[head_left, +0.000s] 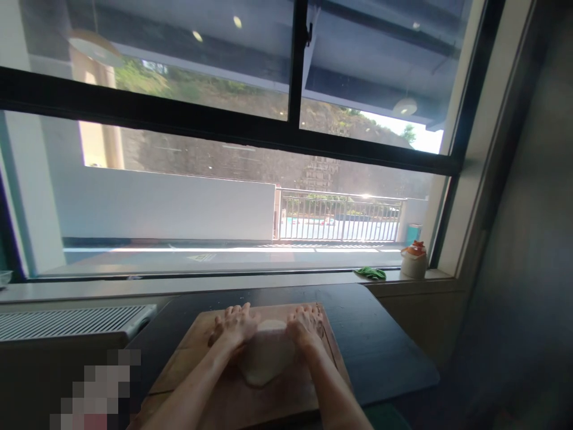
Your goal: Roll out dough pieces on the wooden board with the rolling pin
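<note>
A flat, pale oval sheet of dough [267, 361] lies on a wooden board [192, 364] in the lower middle of the head view. My left hand [235, 325] is palm down at the dough's upper left edge, its fingers stretched forward and apart. At the upper right edge, my right hand [307, 325] lies the same way, fingers reaching toward the far side of the board. Both forearms come in from below, one on each side of the dough. Whatever is under the palms is hidden, and I cannot tell whether a tool lies there.
The board rests on a dark table [380, 358] against a window sill [111, 288]. On the sill are a green cloth [370, 273] and a pale jug with an orange top [414, 261]. A white radiator [76, 322] stands to the left, with a blurred patch below.
</note>
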### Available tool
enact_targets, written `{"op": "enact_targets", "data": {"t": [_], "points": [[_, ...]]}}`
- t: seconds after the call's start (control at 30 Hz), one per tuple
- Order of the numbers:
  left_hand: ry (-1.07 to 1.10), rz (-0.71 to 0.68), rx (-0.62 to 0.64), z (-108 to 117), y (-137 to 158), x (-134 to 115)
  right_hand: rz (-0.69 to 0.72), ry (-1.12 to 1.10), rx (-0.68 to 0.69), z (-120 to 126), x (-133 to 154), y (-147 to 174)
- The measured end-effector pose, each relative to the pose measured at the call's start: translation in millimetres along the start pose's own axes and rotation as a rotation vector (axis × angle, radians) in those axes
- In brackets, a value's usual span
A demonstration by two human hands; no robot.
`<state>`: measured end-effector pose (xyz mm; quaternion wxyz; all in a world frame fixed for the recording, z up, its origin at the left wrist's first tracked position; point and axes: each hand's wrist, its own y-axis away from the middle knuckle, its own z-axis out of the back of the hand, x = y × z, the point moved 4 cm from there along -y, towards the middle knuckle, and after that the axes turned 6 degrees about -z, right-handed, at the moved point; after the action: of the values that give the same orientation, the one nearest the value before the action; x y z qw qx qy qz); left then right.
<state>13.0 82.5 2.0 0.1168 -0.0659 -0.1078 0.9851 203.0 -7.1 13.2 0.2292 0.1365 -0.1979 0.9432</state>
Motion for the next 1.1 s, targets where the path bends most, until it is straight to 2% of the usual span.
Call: {"op": "enact_targets", "data": {"t": [0.2,0.33,0.47,0.6,0.83,1.1], "points": [[-0.042,-0.051,0.025,20.2,36.9,-7.8,0.045,0.042,-0.025,12.3,-2.5,25.7],[-0.057,-0.051,0.007,17.2,41.7,-5.4,0.068,0.068,-0.030,16.2,-3.4,32.4],[-0.042,-0.092,0.019,0.0,26.9,4.8,0.062,0.061,-0.021,14.5,-1.8,26.3],[-0.026,-0.057,0.064,-11.5,7.4,12.4,0.047,0.047,0.006,9.7,0.7,13.9],[0.039,-0.003,0.100,-0.5,-16.9,0.6,0.034,0.059,0.055,-3.2,3.9,-15.0],[0.087,0.013,0.099,-9.4,-40.9,3.0,0.026,0.063,0.104,-10.3,8.3,-38.2]]}}
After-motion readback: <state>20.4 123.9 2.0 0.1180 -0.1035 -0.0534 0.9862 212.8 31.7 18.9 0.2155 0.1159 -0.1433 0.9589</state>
